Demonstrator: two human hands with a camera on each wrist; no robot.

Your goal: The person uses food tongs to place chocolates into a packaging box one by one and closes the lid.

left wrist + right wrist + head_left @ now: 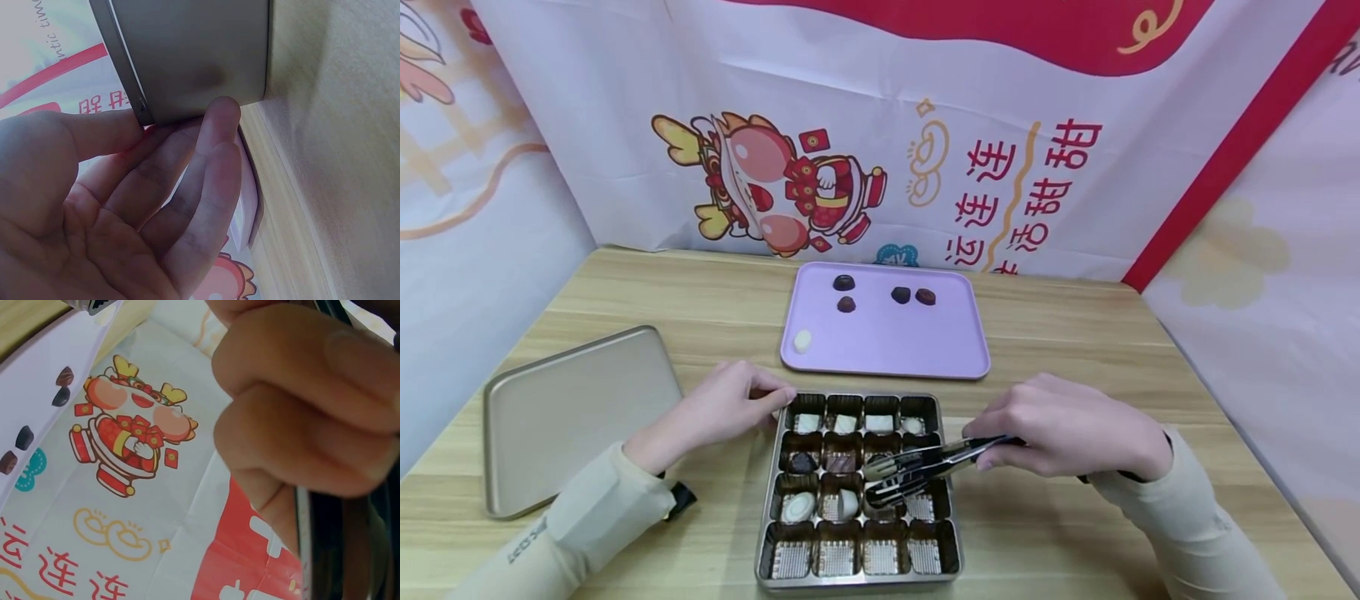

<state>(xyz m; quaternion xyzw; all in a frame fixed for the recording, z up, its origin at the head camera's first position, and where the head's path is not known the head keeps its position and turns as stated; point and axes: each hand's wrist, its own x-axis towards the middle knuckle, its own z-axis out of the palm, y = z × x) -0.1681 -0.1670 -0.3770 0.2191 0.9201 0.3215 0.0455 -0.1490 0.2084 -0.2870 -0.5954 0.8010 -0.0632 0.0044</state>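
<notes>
Right hand (1052,429): fingers curled firmly about the handle end of one pair of metal tongs (910,482), whose arms stand apart and reach leftward from it. Left hand (715,408): thumb and bent fingers holding the far left corner of one sixteen-compartment tin (861,582). The tin lies between both hands, extending from the left hand's fingertips toward the wearer; the tong tips hang over its second and third rows, third column. Whether they touch a chocolate we cannot tell. Contents, by row from the left hand's fingertips nearward: four white chocolates (880,424); one dark chocolate (802,462) and one brown, the rest of that row partly covered by the tongs; one white oval (798,506) and one white-and-dark piece; nearest row, bare ridged pads. Ahead of both hands: one lilac tray (887,357), bearing four dark or brown pieces (844,283) and one pale piece (802,341). Beside the left hand, outward: one shallow metal lid or tray. Handling, in our judgement: chocolates light, smooth, apt to slip or mark under pressure, best taken low across opposite sides; tongs stiff and slick, best held near the handle end; tin rigid, steadiest when braced at a corner.
</notes>
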